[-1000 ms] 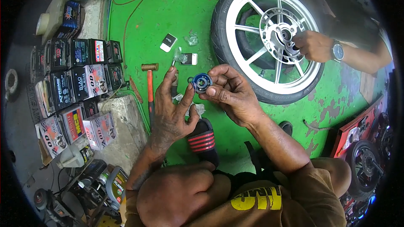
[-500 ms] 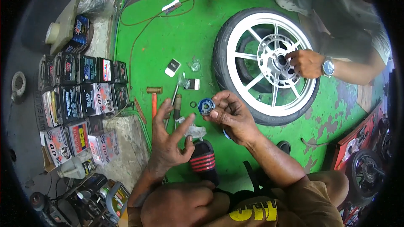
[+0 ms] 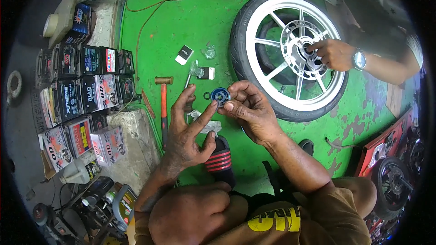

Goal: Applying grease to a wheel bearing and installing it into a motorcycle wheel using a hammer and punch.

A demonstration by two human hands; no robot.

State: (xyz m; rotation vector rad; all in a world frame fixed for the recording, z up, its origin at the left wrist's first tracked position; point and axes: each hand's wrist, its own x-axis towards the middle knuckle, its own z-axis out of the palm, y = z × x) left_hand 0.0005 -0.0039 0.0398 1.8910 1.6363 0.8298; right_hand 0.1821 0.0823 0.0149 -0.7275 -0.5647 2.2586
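Observation:
A round ball bearing (image 3: 220, 96) with a blue rim is pinched between the thumb and fingers of my right hand (image 3: 255, 117), its ringed face turned up. My left hand (image 3: 187, 139) has its fingers apart and grips nothing. Its index fingertip reaches the bearing's lower left edge and seems to touch it. Just left of the bearing, a small dark ring (image 3: 207, 95) shows against the green floor. A crumpled clear plastic bag (image 3: 210, 127) lies beyond my left thumb, and a metal rod (image 3: 188, 80) is partly hidden behind my left fingers.
A white spoked wheel (image 3: 265, 81) with a black tyre lies ahead right; a co-worker's hand (image 3: 334, 55) touches its hub. A red-handled hammer (image 3: 164, 104), a small box (image 3: 184, 55) and plastic wrap (image 3: 209, 52) lie on the floor. Boxed batteries (image 3: 68, 97) line the left side.
My left index finger has come to the bearing's edge. My right hand still holds the bearing, slightly higher in view. The co-worker's fingers now point into the hub; the floor scene has shifted with my head.

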